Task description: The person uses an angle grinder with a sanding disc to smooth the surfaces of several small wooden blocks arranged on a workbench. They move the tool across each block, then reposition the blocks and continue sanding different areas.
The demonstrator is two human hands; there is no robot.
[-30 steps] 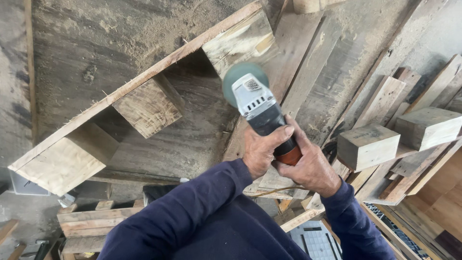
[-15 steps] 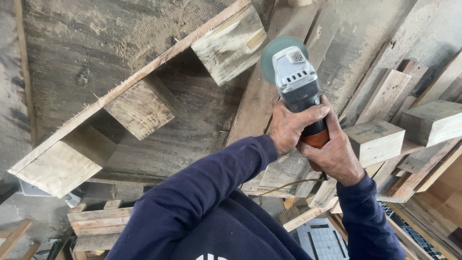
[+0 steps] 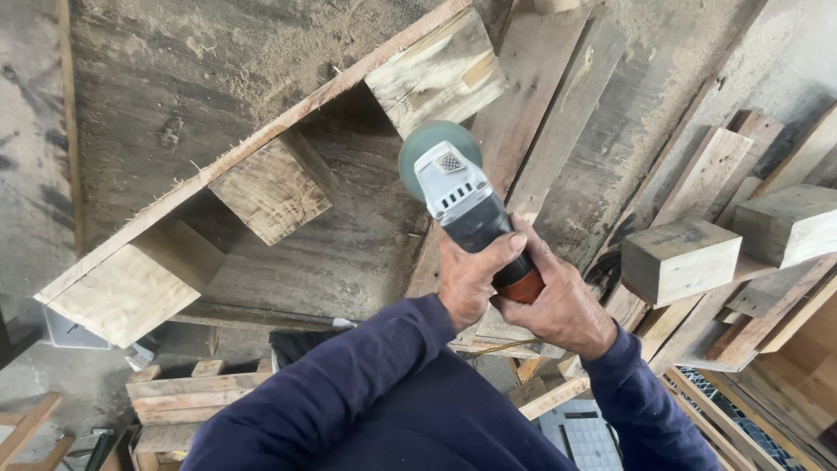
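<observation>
Both hands grip an angle grinder point(image 3: 462, 205) with a grey head, dark body and orange rear. My left hand point(image 3: 471, 275) wraps the body from the left. My right hand point(image 3: 562, 305) holds the orange rear end from the right. The grinder's round green-grey disc point(image 3: 427, 148) sits over a weathered plank point(image 3: 532, 105) of a wooden pallet. The pallet's thin top board point(image 3: 253, 148) runs diagonally, with three square wooden blocks point(image 3: 270, 187) under it. Dark blue sleeves cover both arms.
More pallets with pale square blocks point(image 3: 680, 257) lean at the right. Loose planks and slats point(image 3: 187, 397) lie at the lower left on the dusty concrete floor. A grey grid-patterned panel point(image 3: 588, 436) lies near my right elbow.
The grinder and both hands have shifted left and slightly down across the planks since half a second ago; the camera view has moved with them. The grip is unchanged.
</observation>
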